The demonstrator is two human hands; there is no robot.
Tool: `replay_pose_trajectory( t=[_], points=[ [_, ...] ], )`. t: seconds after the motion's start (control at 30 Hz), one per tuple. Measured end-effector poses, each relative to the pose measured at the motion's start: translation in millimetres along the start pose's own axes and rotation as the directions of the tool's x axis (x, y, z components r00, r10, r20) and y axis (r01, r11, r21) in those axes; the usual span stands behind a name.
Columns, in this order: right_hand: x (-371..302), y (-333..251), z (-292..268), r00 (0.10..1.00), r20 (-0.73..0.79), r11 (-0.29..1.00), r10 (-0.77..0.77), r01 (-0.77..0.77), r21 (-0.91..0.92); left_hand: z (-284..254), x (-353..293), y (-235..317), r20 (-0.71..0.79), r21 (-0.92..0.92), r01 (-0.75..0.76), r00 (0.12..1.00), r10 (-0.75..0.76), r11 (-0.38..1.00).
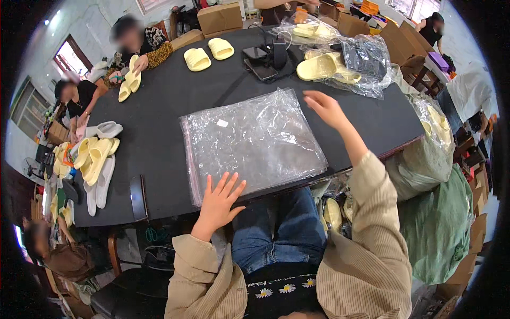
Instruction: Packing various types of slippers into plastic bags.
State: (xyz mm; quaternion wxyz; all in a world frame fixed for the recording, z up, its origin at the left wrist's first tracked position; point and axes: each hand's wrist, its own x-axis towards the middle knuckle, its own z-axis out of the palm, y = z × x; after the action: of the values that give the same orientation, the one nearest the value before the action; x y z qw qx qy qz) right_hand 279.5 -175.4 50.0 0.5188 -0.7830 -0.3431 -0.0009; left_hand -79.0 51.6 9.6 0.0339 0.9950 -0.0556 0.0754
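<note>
A stack of clear plastic bags [255, 141] lies flat on the black table in front of me. My left hand [221, 201] rests on the near left corner of the bags, fingers spread. Past the bags' far right corner, my right hand [325, 108] hovers with its fingers stretched out and nothing in them. Just beyond it sits a pale yellow slide sandal [317, 67] beside more sandals wrapped in plastic [366, 58]. A pair of yellow slides [197, 59] stands at the far side.
Across the table [154, 117] a person holds yellow slides [132, 80]. Yellow and white slides [95, 159] are piled at the left edge, near a dark flat strip [138, 198]. A phone [255, 53] and dark device lie at the back. Filled sacks [438, 226] stand at the right.
</note>
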Motion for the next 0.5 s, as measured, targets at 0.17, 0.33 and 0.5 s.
replay_pose_trajectory(
  t=[0.17, 0.33, 0.5],
  points=[
    [86, 27, 48, 0.837, 0.221, 0.852, 0.501, -0.521, 0.042, 10, -2, 1, -0.011, 0.043, 0.019, 1.000, -0.019, 0.999],
    [96, 47, 66, 0.939, 0.194, 0.944, 0.284, -0.237, -0.231, 16, -1, 4, -0.017, 0.071, 0.013, 1.000, -0.012, 0.997],
    [81, 34, 77, 0.928, -0.181, 0.859, 0.325, -0.370, -0.355, 11, -6, 3, -0.031, 0.059, 0.050, 0.998, -0.048, 0.997]
  ],
)
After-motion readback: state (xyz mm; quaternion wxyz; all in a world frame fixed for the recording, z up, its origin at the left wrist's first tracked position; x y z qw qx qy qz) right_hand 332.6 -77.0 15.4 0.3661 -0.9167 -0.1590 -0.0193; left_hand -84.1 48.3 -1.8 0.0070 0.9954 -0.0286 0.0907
